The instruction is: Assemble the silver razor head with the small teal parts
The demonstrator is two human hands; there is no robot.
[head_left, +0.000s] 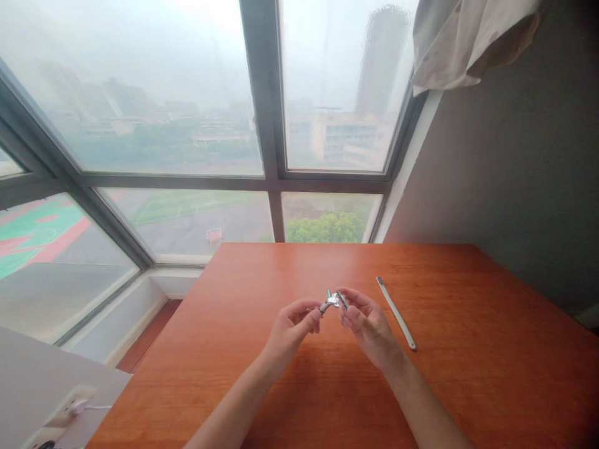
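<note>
Above the middle of the wooden table (491,374), both my hands pinch one small silvery metal object (333,300). My left hand (294,325) grips its left end between thumb and fingertips. My right hand (365,324) grips its right end the same way. What the object is stays too small to tell. A thin white strap-like strip (395,312) lies flat on the table just right of my right hand, apart from it.
Large windows (187,125) stand behind the table's far edge. A dark wall (515,187) runs along the right, with cloth (468,37) hanging at its top. A white plug and cable (77,406) sit on a grey surface at the lower left.
</note>
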